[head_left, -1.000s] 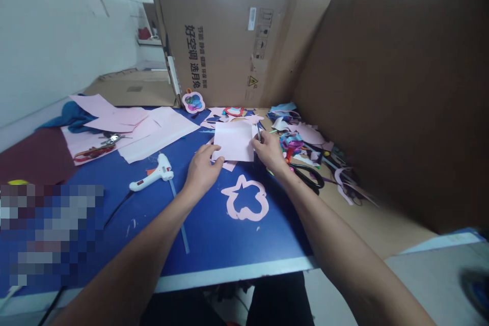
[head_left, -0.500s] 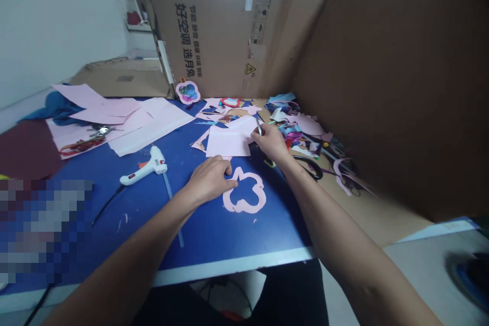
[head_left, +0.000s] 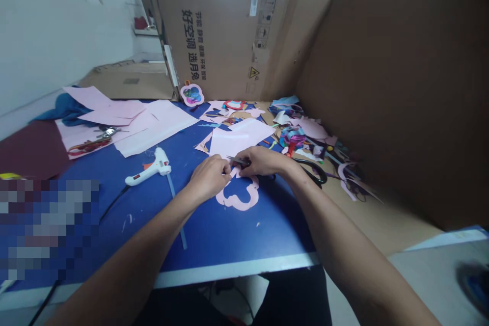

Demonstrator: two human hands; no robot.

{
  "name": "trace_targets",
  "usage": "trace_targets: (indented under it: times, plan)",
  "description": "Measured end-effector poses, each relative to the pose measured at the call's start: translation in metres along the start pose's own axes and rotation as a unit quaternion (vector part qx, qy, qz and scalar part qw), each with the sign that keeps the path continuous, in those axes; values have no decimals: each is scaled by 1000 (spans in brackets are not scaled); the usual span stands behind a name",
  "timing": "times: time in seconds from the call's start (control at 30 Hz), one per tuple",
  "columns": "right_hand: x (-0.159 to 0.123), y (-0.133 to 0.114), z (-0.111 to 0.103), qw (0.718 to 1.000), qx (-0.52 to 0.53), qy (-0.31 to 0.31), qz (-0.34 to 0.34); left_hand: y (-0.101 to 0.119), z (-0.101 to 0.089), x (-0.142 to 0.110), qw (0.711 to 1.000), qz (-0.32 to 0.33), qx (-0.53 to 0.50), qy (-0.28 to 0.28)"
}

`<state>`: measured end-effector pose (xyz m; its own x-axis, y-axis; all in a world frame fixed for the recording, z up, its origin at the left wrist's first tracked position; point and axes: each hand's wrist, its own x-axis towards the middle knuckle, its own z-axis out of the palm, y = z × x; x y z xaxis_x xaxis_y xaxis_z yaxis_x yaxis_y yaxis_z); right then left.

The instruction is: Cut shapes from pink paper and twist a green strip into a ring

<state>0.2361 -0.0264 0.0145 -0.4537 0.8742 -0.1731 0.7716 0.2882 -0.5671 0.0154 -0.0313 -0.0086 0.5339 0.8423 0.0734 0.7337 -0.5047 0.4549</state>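
At the near edge of a blue worktable (head_left: 229, 271), a person's two bare hands meet over a pink flower-shaped cut-out ring (head_left: 237, 200), which lies on the blue surface with its upper part hidden beneath them. The right hand (head_left: 263, 161) has its fingers clamped around a slim pointed metal tool (head_left: 237, 161), tip aimed toward the left hand (head_left: 209, 178). The left hand's fingers (head_left: 223, 165) sit together at the ring's top edge; whether they pinch it, the view does not settle. A slip of that tip could nick those fingers or tear the narrow ring, most likely if the cut-out shifts on the smooth tabletop.

Counted nearby: one white glue gun (head_left: 148, 168) with one black cord (head_left: 112, 204), one long clear strip (head_left: 176, 214), possibly a glue stick, and one pair of black-handled scissors (head_left: 311, 170) to the right. Just beyond the hands lie two overlapping pink sheets (head_left: 239, 140). Farther left, at least four more pink sheets (head_left: 156, 127) spread beside one dark red sheet (head_left: 32, 150) and one blue cloth (head_left: 64, 109). At the far end sit a heap of craft scraps (head_left: 298, 132), too many to count, and one colourful flower ornament (head_left: 192, 94) against a cardboard carton (head_left: 214, 30).
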Motion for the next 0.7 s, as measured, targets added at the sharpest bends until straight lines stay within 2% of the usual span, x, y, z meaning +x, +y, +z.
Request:
trace_targets:
  times: [0.1, 0.2, 0.37, 0.47, 0.6, 0.7]
  plan:
    - [0, -5, 0, 999, -32, 6, 16, -2, 0, 1, 1000, 3, -7, 8]
    - [0, -8, 1, 999, -15, -17, 36, -5, -1, 2, 1000, 1, -13, 18]
    - [3, -4, 3, 999, -29, 31, 14, -7, 0, 2, 1000, -8, -12, 17]
    - [3, -4, 4, 999, -32, 27, 19, -8, 1, 2, 1000, -7, -16, 22]
    - [0, -7, 4, 998, 61, -23, 26, -9, 2, 2, 999, 8, -24, 35]
    - [-2, -7, 4, 994, 105, -17, 22, -9, 2, 2, 999, 7, -27, 33]
